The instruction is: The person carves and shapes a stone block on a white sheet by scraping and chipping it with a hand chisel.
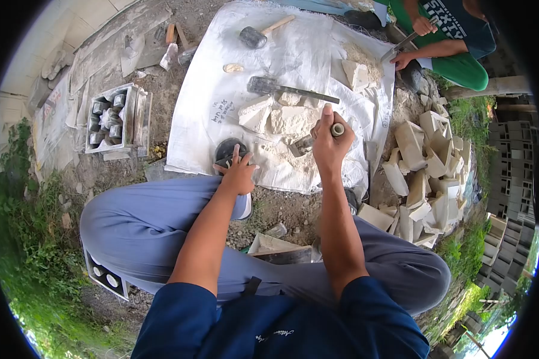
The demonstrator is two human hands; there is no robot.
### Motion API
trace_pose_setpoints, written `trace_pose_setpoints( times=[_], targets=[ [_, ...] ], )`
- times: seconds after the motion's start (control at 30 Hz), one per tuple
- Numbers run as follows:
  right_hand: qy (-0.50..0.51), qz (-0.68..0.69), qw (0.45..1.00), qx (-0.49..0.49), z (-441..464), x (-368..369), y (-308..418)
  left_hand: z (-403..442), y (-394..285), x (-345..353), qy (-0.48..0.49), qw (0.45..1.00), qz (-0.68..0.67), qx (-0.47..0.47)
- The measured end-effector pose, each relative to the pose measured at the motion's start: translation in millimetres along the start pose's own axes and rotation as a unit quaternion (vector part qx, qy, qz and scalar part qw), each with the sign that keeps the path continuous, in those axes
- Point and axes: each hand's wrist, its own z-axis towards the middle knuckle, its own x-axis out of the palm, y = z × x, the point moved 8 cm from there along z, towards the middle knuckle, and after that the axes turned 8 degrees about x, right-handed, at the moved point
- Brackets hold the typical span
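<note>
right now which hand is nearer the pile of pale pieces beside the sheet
Right. The right hand, gripping a tool, is to the left of the pile; the left hand is farther left, on a dark round object.

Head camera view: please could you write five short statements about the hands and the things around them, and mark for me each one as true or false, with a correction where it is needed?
1. The left hand touches a dark round object. True.
2. The right hand holds nothing. False: it grips a tool handle.
3. A mallet with a wooden handle lies on the white sheet. True.
4. The pile of pale pieces is on the left of the picture. False: it is on the right.
5. Another person's hand shows at the upper right. True.
</note>
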Motion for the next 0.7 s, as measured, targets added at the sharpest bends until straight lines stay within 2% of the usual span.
trace_pose_setpoints(
  times=[0.03,0.1,0.13,0.23,0.33,0.37,0.4,0.43,0.47,0.57,0.7],
  targets=[
    [-0.001,-0.019,1.000,-0.019,3.4,-3.3,18.7,0.4,-1.5,-1.2,-0.001,1.000,-0.005,-0.001],
    [-0.013,0.085,0.996,-0.010,12.7,-10.7,54.7,-0.6,-3.0,-3.0,0.012,1.000,-0.001,-0.006],
    [-0.018,0.096,0.995,-0.016,17.5,-14.3,70.4,-0.5,-2.9,-3.6,0.012,1.000,-0.003,-0.008],
    [-0.011,0.124,0.991,-0.041,29.7,-17.8,85.4,-1.2,-4.1,-7.6,0.023,1.000,-0.006,-0.015],
    [-0.031,0.073,0.997,-0.015,39.5,-5.7,47.5,-3.8,-4.6,-6.7,0.036,0.999,0.000,-0.012],
    [-0.051,0.022,0.998,0.010,40.8,-2.5,12.2,-2.3,-1.9,-3.5,0.035,0.999,-0.004,-0.008],
    [-0.064,-0.069,0.995,-0.032,43.4,-2.1,-40.7,-1.6,-0.7,-3.4,0.032,0.999,-0.008,-0.004],
    [-0.032,-0.139,0.989,-0.041,34.7,6.6,-93.5,-2.3,-3.7,-6.0,0.030,1.000,-0.006,-0.003],
    [-0.052,-0.115,0.990,-0.056,20.8,2.1,-112.9,-3.1,-6.8,-6.5,0.045,0.999,-0.014,-0.015],
    [-0.021,-0.119,0.993,-0.007,24.1,6.8,-103.4,-7.4,-7.1,-1.0,0.074,0.997,-0.014,-0.029],
    [0.004,-0.084,0.996,0.017,31.8,-4.0,-86.8,2.0,-4.5,-7.7,0.041,0.999,-0.007,-0.014]
  ],
)
